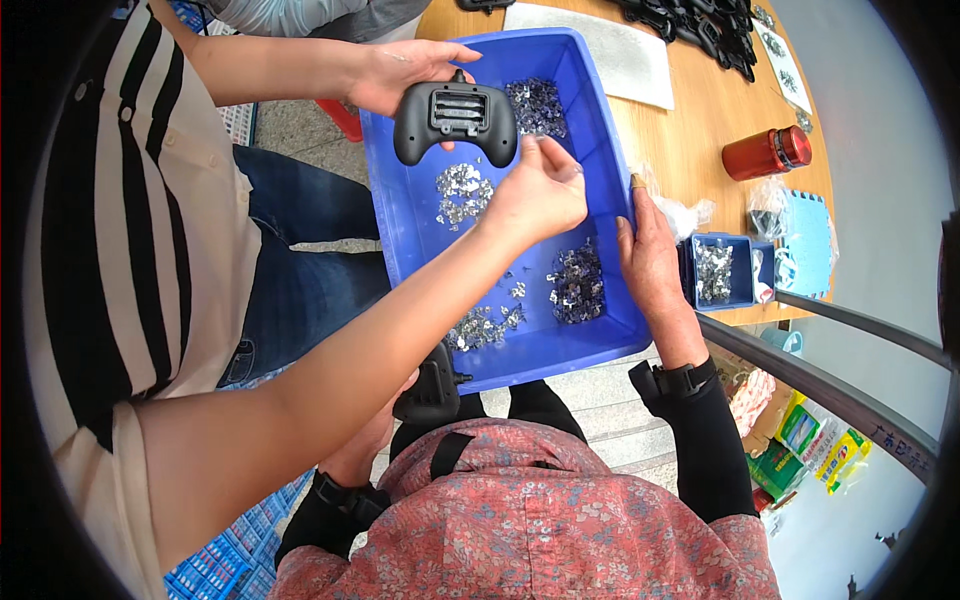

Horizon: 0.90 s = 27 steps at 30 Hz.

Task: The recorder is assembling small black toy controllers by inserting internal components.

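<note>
My left hand (368, 440), partly hidden behind a co-worker's forearm, holds a black game controller (432, 388) at the tub's near left corner. The right side rim of a blue plastic tub (625, 300) is in my right hand (650, 258), thumb on the inner side and some fingers out of sight. Over the tub, the co-worker's one hand (390, 78) holds another black controller (457, 122), its battery compartment uncovered. Their other hand (540, 190) is pinched beside it; what it holds is too small to tell. Piles of small metal pieces (577, 285) lie in the tub.
A wooden table (690, 130) at the right bears a red flask (766, 154), a small blue bin (722, 270) of metal pieces, and black controller parts (700, 35) at the back. A metal rail (800, 375) crosses at right. The co-worker in stripes stands close at left.
</note>
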Each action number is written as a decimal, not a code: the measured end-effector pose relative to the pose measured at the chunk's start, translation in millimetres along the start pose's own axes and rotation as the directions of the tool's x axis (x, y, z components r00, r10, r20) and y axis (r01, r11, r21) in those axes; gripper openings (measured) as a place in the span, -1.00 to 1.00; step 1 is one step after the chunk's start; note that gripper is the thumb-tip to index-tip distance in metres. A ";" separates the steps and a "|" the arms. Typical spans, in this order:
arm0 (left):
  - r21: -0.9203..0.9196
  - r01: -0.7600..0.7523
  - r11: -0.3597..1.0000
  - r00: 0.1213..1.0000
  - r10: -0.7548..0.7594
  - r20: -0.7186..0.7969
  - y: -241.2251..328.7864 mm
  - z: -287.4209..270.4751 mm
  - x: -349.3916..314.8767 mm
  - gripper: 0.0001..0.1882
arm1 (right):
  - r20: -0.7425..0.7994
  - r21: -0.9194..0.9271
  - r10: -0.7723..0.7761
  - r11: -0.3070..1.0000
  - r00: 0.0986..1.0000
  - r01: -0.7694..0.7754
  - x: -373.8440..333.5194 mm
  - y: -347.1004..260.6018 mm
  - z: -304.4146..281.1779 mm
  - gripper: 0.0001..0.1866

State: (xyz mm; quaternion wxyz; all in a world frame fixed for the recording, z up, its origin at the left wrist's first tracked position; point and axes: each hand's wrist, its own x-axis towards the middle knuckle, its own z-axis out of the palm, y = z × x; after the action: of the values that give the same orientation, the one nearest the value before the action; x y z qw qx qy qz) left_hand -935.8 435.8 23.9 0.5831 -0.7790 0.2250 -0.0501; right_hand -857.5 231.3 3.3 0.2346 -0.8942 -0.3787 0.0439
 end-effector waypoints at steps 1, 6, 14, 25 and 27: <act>0.103 -0.007 0.995 0.997 -0.001 0.074 -9.8 -4.8 -7.6 -0.82 | -0.006 0.000 -0.004 1.000 1.000 0.004 -1.1 2.9 1.1 -0.42; -0.052 0.002 0.999 0.999 0.000 0.040 -55.2 -13.1 -47.2 -0.90 | -0.025 0.010 -0.032 0.999 0.999 0.033 0.9 -7.9 -0.1 -0.43; 0.025 0.086 0.996 0.991 -0.083 -0.102 -57.5 -12.5 -55.8 -0.97 | -0.008 0.013 0.008 1.000 1.000 -0.008 0.2 -8.6 0.0 -0.46; -0.502 0.152 0.852 0.975 -0.211 -0.063 -66.5 -10.2 -65.4 -0.85 | 0.011 0.021 0.020 1.000 1.000 -0.021 0.5 -7.0 -1.3 -0.46; -0.393 0.226 0.891 0.959 -0.275 -0.071 -69.2 -9.8 -78.2 -0.85 | 0.001 0.039 -0.018 0.999 1.000 0.018 4.7 -17.8 -0.5 -0.45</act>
State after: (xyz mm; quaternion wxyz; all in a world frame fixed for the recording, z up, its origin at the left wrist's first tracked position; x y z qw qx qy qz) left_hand -988.7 474.2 105.8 0.3941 -0.8951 0.1640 -0.1288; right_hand -865.7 245.2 12.2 0.2522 -0.8860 -0.3860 0.0497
